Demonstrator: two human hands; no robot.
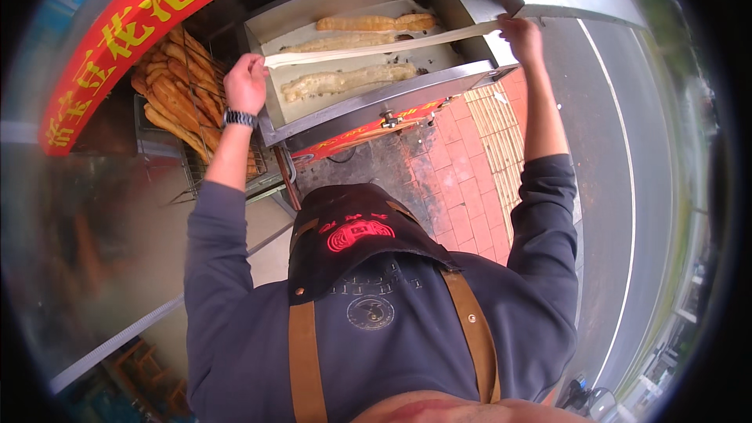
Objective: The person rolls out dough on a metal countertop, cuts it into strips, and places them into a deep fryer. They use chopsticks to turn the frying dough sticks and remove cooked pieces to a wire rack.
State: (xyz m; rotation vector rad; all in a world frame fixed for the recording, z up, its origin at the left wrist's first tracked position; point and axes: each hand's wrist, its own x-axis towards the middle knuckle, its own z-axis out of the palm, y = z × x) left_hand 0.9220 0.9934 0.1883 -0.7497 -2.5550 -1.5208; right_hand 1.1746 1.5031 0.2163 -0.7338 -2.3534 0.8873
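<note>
A long raw dough strip (382,50) is stretched between my two hands above a metal frying vat (376,107). My left hand (245,85), with a dark watch on its wrist, pinches one end over the vat's left rim. At the right rim my right hand (521,40) grips the other end, higher in the picture. Below the strip, pale fried dough sticks float in the oil: one near the front (352,79) and one partly hidden behind the strip (338,43). A more golden dough stick (376,23) lies at the far side. Dark crumbs are scattered around them.
Left of the vat, a wire rack (191,173) holds a heap of browned dough sticks (179,88). A red banner with yellow writing (158,12) curves above it. A valve (389,120) juts from the vat's front. Red paving (455,182) and a road (605,129) lie to the right.
</note>
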